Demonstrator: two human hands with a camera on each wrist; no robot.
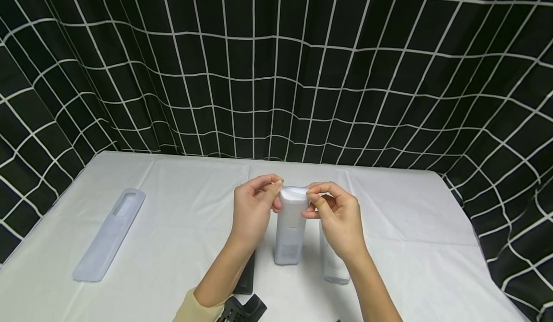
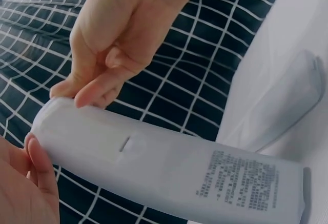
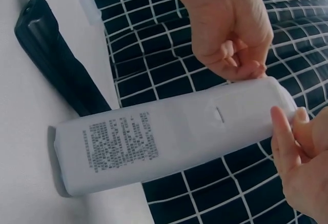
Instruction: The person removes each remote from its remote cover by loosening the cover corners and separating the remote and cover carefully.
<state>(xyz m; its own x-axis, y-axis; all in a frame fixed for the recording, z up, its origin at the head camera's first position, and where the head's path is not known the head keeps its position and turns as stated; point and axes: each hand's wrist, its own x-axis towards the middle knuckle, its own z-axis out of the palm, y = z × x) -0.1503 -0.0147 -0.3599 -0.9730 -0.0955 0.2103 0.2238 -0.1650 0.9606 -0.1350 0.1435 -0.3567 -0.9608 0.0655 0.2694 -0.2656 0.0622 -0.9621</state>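
Note:
Upright on the table, its lower end touching the cloth, stands a white remote control (image 1: pixel 290 238) inside a translucent cover (image 1: pixel 294 193). Its back, with printed text and a small slot, shows through in both wrist views. My left hand (image 1: pixel 252 209) pinches the upper left edge of the cover between thumb and fingers. On the upper right edge, my right hand (image 1: pixel 339 214) pinches the cover the same way. A clear lip of the cover stretches between the two hands at the top.
A translucent remote cover (image 1: pixel 110 238) with a window lies at the left on the white table (image 1: pixel 181 192). Partly behind my left forearm is a black remote control (image 1: pixel 245 279). Another whitish remote-shaped thing (image 1: pixel 334 267) lies beside my right wrist. A dark grid-patterned curtain (image 1: pixel 276 72) surrounds the table.

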